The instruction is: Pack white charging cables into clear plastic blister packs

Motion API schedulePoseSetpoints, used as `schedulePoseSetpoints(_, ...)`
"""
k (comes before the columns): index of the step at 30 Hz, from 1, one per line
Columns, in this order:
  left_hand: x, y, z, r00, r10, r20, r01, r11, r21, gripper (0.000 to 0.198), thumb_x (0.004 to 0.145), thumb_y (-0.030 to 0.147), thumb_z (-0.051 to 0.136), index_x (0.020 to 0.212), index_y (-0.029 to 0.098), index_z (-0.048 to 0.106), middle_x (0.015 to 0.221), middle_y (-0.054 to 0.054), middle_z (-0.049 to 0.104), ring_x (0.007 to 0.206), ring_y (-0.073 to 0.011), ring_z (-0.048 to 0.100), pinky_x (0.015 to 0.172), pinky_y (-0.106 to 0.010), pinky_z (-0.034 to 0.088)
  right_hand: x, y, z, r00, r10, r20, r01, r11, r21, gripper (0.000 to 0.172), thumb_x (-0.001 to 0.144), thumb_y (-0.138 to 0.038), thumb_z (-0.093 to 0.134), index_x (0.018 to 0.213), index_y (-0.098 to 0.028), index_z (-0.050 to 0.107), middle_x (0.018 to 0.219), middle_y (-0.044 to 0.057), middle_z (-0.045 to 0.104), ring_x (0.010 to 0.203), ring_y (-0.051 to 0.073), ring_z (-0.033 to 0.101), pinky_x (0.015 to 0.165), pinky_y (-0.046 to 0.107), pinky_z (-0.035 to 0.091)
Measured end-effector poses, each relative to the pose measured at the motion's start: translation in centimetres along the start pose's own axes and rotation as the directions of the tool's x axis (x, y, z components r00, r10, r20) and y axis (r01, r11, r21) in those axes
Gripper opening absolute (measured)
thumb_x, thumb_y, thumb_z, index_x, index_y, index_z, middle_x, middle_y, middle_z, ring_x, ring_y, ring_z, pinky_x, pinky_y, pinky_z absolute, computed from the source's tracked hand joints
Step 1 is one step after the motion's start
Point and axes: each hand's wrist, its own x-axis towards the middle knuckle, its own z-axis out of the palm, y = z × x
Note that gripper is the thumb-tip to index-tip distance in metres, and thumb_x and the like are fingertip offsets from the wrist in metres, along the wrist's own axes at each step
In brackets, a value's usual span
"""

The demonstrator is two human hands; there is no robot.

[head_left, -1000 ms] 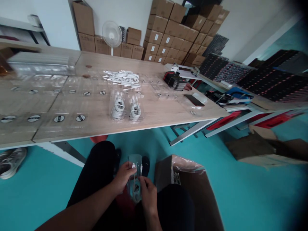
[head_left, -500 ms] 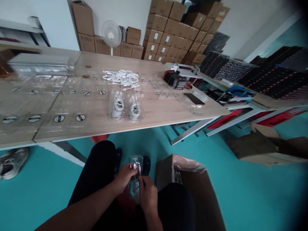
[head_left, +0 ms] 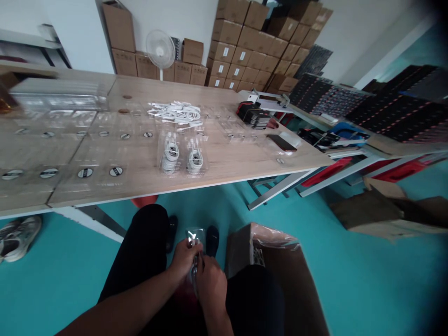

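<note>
Over my lap, my left hand (head_left: 185, 256) is closed on a clear plastic tray (head_left: 196, 232), thumb across its upper part. My right hand (head_left: 210, 279) is closed at the tray's right side, its fingertips close to my left thumb. A white cable shows partly between the fingers; the hands hide most of it. On the table (head_left: 231, 163), two clear trays hold coiled white cables (head_left: 195, 159), and a pile of loose white cables (head_left: 178, 112) lies behind them.
Clear trays with round labels (head_left: 116, 171) line the table's left part, beside a stack of clear trays (head_left: 59, 95). Black boxes (head_left: 254, 115) and a dark phone-like slab (head_left: 282, 143) lie at right. An open carton (head_left: 240, 249) stands by my right knee.
My right hand has moved slightly up and left, closer to my left thumb. The white cable is now more covered by my fingers.
</note>
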Motion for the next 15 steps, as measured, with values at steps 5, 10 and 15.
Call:
schedulePoseSetpoints(5, 1.2, 0.1, -1.0, 0.992, -0.103, -0.070, 0.085, 0.970, -0.228, 0.026, 0.059, 0.034, 0.078, 0.066, 0.018, 0.059, 0.055, 0.003, 0.058, 0.049, -0.0115, 0.054, 0.052, -0.025, 0.045, -1.0, 1.3, 0.3, 0.997, -0.062, -0.038, 0.071, 0.937, 0.343, 0.011, 0.084, -0.028, 0.059, 0.091, -0.021, 0.063, 0.087, 0.005, 0.068, 0.071, 0.018, 0.065, 0.063, 0.026, 0.046)
schedulePoseSetpoints(10, 2.1, -0.1, -1.7, 0.991, -0.128, -0.026, 0.109, 0.919, -0.378, 0.028, 0.063, 0.032, 0.080, 0.070, 0.017, 0.057, 0.060, 0.003, 0.059, 0.053, -0.0110, 0.056, 0.054, -0.024, 0.048, -1.6, 2.8, 1.1, 0.991, -0.121, -0.058, 0.132, 0.809, 0.573, 0.010, 0.077, -0.029, 0.064, 0.070, -0.022, 0.064, 0.080, 0.003, 0.065, 0.073, 0.018, 0.063, 0.070, 0.028, 0.050)
schedulePoseSetpoints(15, 2.4, -0.2, -1.6, 0.974, -0.224, 0.017, 0.210, 0.883, -0.420, 0.024, 0.069, 0.026, 0.078, 0.073, 0.017, 0.056, 0.065, 0.002, 0.059, 0.057, -0.0113, 0.059, 0.058, -0.025, 0.051, -1.1, 3.6, 1.6, 0.984, 0.168, 0.064, -0.159, 0.647, 0.746, 0.045, 0.063, -0.037, 0.076, 0.104, -0.021, 0.067, 0.108, 0.011, 0.067, 0.103, 0.029, 0.062, 0.080, 0.036, 0.052)
